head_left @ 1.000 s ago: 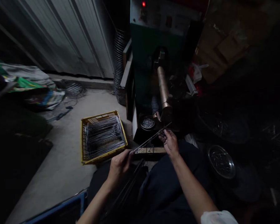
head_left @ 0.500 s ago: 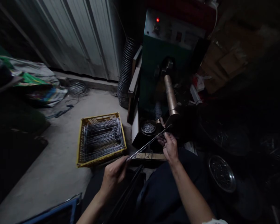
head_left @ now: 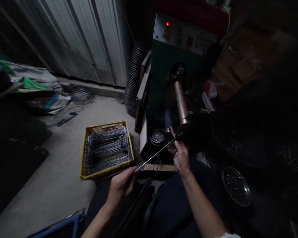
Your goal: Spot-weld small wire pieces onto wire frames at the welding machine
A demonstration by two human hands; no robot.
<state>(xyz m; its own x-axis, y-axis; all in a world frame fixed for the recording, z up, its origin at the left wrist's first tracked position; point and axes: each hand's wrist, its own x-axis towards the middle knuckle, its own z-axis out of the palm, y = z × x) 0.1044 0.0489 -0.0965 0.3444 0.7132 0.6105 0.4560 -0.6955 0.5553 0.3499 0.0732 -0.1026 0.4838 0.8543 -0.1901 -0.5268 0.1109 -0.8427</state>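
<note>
A thin metal rod (head_left: 157,153) runs slantwise between my two hands. Its lower left end is pinched in my left hand (head_left: 122,181), whose fingers are closed. Near the upper right end, my right hand (head_left: 180,156) has its fingers closed on the rod, just below the tip of the machine's copper-coloured electrode arm (head_left: 181,102). The rod's far end lies by the lower electrode (head_left: 172,131). Beside it, left of my right hand, is a round dish of small metal pieces (head_left: 157,136).
A yellow crate (head_left: 106,167) of bent wire frames stands on the floor at left. The green machine (head_left: 173,56) shows a red light. A metal bowl of small parts (head_left: 236,186) is at right. A coiled hose (head_left: 134,77) stands by the metal wall.
The view has shifted slightly, so the crate and machine sit a little differently in the picture. Both hands keep their hold on the rod, almost unmoved.
</note>
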